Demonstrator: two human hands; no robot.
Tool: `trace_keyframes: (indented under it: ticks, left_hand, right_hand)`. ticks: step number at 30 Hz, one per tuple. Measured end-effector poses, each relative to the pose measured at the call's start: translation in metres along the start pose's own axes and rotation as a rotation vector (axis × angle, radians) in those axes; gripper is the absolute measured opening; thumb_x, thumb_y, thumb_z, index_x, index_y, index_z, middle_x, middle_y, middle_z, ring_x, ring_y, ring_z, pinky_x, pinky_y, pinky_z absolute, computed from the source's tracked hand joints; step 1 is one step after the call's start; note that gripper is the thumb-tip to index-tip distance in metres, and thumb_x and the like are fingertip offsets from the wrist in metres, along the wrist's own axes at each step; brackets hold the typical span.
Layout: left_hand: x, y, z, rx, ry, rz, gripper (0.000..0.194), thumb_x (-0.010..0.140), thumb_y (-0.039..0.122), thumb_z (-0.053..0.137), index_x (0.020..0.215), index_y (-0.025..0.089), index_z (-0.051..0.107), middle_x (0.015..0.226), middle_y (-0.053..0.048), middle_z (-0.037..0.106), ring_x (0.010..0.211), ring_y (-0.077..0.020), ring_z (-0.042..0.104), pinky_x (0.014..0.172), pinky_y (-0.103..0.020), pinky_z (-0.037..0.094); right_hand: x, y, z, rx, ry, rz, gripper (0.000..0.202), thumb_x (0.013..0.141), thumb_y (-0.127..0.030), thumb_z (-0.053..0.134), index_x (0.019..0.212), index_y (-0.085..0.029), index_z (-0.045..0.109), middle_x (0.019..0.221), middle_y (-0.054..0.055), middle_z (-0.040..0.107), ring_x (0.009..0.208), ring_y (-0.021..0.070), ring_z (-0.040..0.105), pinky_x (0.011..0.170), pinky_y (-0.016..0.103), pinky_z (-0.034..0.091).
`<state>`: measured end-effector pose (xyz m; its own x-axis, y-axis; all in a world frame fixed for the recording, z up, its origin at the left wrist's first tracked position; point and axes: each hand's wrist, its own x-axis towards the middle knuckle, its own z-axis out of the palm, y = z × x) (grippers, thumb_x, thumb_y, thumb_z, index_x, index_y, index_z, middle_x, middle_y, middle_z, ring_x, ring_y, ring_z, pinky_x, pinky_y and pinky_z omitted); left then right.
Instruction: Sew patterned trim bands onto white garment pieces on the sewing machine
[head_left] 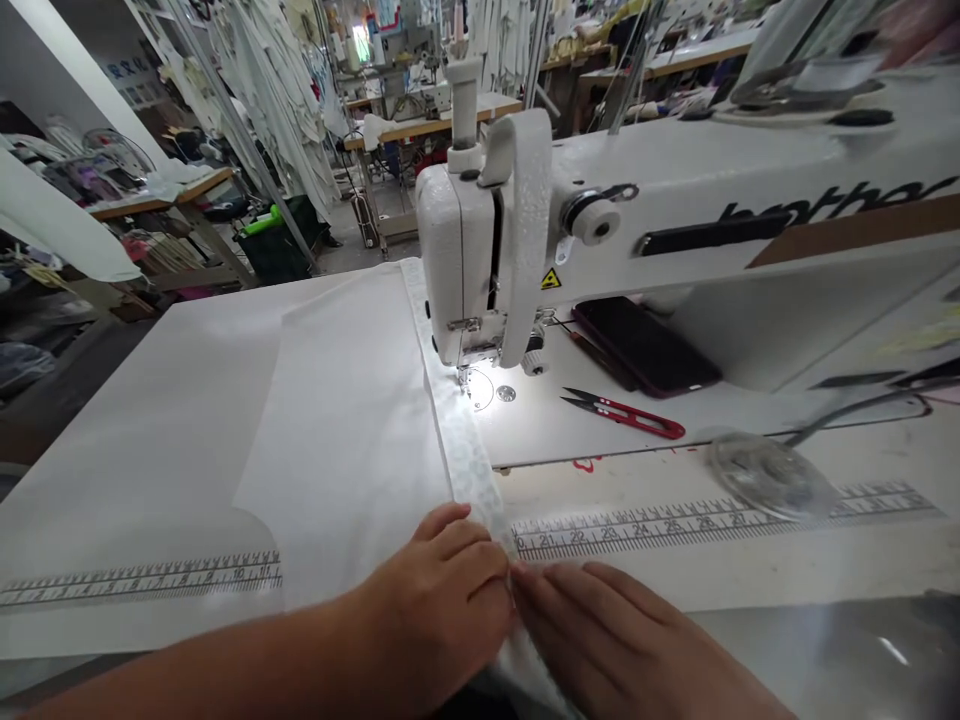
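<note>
White fabric [352,430] lies across the table, with a pale patterned band [469,455] along its right edge. The band runs under the needle area of a white sewing machine [480,220], where a lamp lights the presser foot [465,382]. My left hand [450,590] is closed on the band near the table's front edge, fingers curled. Beside it, touching at the fingertips, my right hand [615,630] pinches the band's right edge between thumb and fingers. The thumb of my right hand is mostly hidden.
Red-handled thread snips [630,414] and a dark phone [645,345] lie right of the needle. A clear round disc [772,475] rests over a printed ruler strip [637,530]. Another ruler strip [142,580] shows at left. Behind are other sewing tables and hanging fabric [277,100].
</note>
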<state>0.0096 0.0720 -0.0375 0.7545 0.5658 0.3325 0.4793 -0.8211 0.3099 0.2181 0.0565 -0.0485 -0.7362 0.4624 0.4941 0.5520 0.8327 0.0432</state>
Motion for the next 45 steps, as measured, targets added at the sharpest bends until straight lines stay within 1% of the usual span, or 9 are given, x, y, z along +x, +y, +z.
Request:
trace_keyframes:
  ticks: [2,7,14,20,30,33,36,40,45]
  left_hand:
    - [-0.005,-0.002,0.003,0.037,-0.008,0.055,0.01,0.089,0.016,0.054,0.08,0.014,0.058,0.084,-0.002,0.059,0.085,-0.0152,0.054,0.105,-0.039,0.037]
    - [-0.002,-0.02,-0.003,0.071,-0.031,0.14,0.011,0.088,0.014,0.052,0.079,0.013,0.058,0.083,-0.003,0.06,0.084,-0.0158,0.055,0.105,-0.041,0.038]
    - [0.013,-0.049,-0.017,0.044,-0.005,0.163,0.01,0.089,0.013,0.054,0.088,0.012,0.064,0.087,-0.003,0.066,0.088,-0.0149,0.059,0.111,-0.037,0.035]
    - [0.023,-0.082,-0.025,0.056,0.017,0.234,0.015,0.09,0.013,0.049,0.088,0.01,0.064,0.093,-0.007,0.068,0.093,-0.0173,0.06,0.109,-0.039,0.038]
    - [0.047,-0.134,-0.034,0.062,0.017,0.305,0.011,0.09,0.014,0.051,0.09,0.014,0.062,0.091,-0.007,0.069,0.093,-0.018,0.061,0.099,-0.039,0.048]
    - [0.053,-0.15,-0.035,0.044,0.007,0.325,0.012,0.09,0.015,0.05,0.091,0.015,0.061,0.093,-0.008,0.07,0.097,-0.0192,0.061,0.096,-0.038,0.05]
    - [0.057,-0.162,-0.035,0.08,-0.033,0.331,0.014,0.091,0.017,0.048,0.093,0.015,0.062,0.098,-0.009,0.07,0.099,-0.0191,0.062,0.093,-0.035,0.052]
    - [0.058,-0.166,-0.038,0.125,-0.018,0.358,0.016,0.093,0.018,0.046,0.091,0.015,0.062,0.096,-0.008,0.07,0.096,-0.0176,0.062,0.09,-0.031,0.054]
    - [0.057,-0.164,-0.037,0.131,0.075,0.394,0.015,0.092,0.018,0.047,0.091,0.016,0.061,0.097,-0.008,0.069,0.098,-0.0181,0.062,0.091,-0.034,0.054]
  right_hand:
    - [-0.001,-0.002,-0.001,0.013,-0.033,0.039,0.047,0.1,-0.011,0.02,0.101,-0.018,0.067,0.108,0.003,0.071,0.105,0.0168,0.057,0.093,0.03,0.045]
    - [0.002,0.003,0.005,-0.008,-0.048,-0.013,0.044,0.097,-0.007,0.024,0.106,-0.015,0.066,0.112,0.006,0.07,0.103,0.018,0.058,0.091,0.032,0.047]
    - [0.034,0.026,0.007,0.037,-0.049,0.028,0.05,0.101,-0.011,0.016,0.105,-0.012,0.065,0.107,0.006,0.07,0.098,0.0176,0.059,0.086,0.031,0.047]
    - [0.044,0.049,0.023,0.096,-0.094,0.007,0.032,0.098,-0.02,0.037,0.12,-0.012,0.059,0.12,0.008,0.064,0.109,0.02,0.053,0.091,0.035,0.044]
    - [0.079,0.084,0.036,0.018,-0.253,0.032,0.013,0.09,-0.022,0.055,0.098,-0.015,0.061,0.078,0.003,0.059,0.073,0.02,0.052,0.062,0.035,0.04]
    - [0.092,0.093,0.038,0.041,-0.226,0.079,0.003,0.085,-0.017,0.059,0.088,-0.016,0.061,0.068,0.0,0.055,0.062,0.0165,0.05,0.055,0.031,0.037]
    - [0.098,0.095,0.041,0.067,-0.149,0.165,0.012,0.081,-0.013,0.059,0.093,-0.016,0.061,0.066,0.0,0.056,0.06,0.0154,0.051,0.047,0.028,0.031]
    - [0.097,0.089,0.044,0.079,-0.065,0.232,0.036,0.078,-0.009,0.052,0.113,-0.017,0.055,0.085,0.004,0.063,0.067,0.0167,0.057,0.042,0.023,0.027]
    - [0.103,0.082,0.036,-0.081,-0.024,0.121,0.05,0.072,0.001,0.048,0.118,-0.016,0.055,0.099,0.01,0.064,0.076,0.02,0.058,0.052,0.026,0.041]
